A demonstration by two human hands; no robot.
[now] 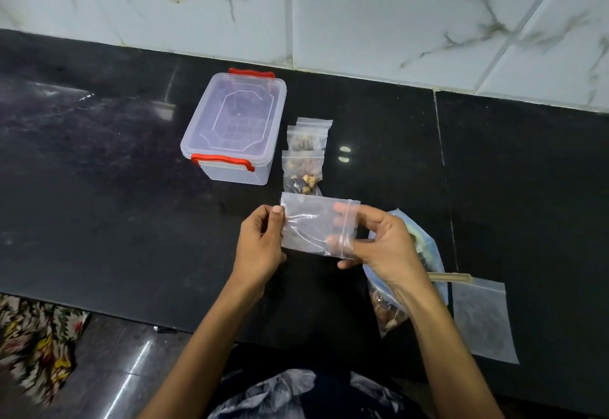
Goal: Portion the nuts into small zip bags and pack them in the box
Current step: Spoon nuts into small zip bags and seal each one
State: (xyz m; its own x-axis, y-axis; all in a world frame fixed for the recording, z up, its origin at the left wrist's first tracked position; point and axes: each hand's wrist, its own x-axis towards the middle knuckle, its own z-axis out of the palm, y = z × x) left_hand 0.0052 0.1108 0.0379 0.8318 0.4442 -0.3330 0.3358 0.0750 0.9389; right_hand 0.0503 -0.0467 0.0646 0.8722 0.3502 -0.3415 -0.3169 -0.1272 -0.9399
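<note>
Empty zip bag [316, 226]: held above the black countertop [115, 204], in front of the person, zip strip turned toward the right hand; it looks empty.
Left hand [260, 247]: pinches the closed bottom edge of the bag between thumb and fingers.
Right hand [379, 244]: grips the zip end; fingertips [339, 207] show through the film, seemingly inside the mouth or behind it, I cannot tell which.
Handling, bag: thin clear film, very light, limp and slippery; likely to collapse unless the mouth is held apart. Best hold is judged to be the stiffer zip strip, one lip per hand.
Filled small bags [304, 168]: a row of about three, partly overlapping, lying flat just right of the box, between it and the held bag; mixed nuts visible inside.
Handling, filled bags: lumpy, soft-walled; take hold by the top strip or around the body.
Storage box [230, 128]: clear plastic, lid on, red latches [224, 160] at both ends; nothing visible inside.
Bulk nut bag [395, 300]: large zip bag lying under the right wrist, nuts at its near end.
Spare zip bag [481, 320]: flat on the counter, far right, apart from the rest.
Stage, judged: portioning partly done; packing not begun.
</note>
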